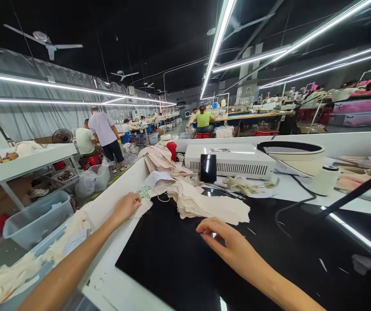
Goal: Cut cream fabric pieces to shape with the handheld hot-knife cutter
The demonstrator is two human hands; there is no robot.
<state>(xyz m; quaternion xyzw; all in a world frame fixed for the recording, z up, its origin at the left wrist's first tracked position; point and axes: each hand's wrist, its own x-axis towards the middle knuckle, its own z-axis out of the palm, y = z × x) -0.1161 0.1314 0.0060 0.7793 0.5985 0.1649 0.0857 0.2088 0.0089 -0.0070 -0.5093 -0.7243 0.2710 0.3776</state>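
My left hand (127, 208) is at the left rim of the table, its fingers curled together over a pale fabric piece (144, 208), beside a small heap of green-white string (144, 191). What its fingertips hold, if anything, is too small to tell. Over the black glossy panel (166, 255) hovers my right hand (216, 235), thumb and fingers apart with a gap between them and nothing held. Just beyond it lies a fanned stack of cream fabric pieces (205, 203). More beige cloth (159, 160) is piled behind, near a red cone (171, 150).
A white vented box (231, 160) stands at the back with a dark phone-like device (208, 168) before it. To the right are a cream round container (297, 160), a thread cone (325, 180) and a black cable (360, 192). Bins sit left; several people are farther off.
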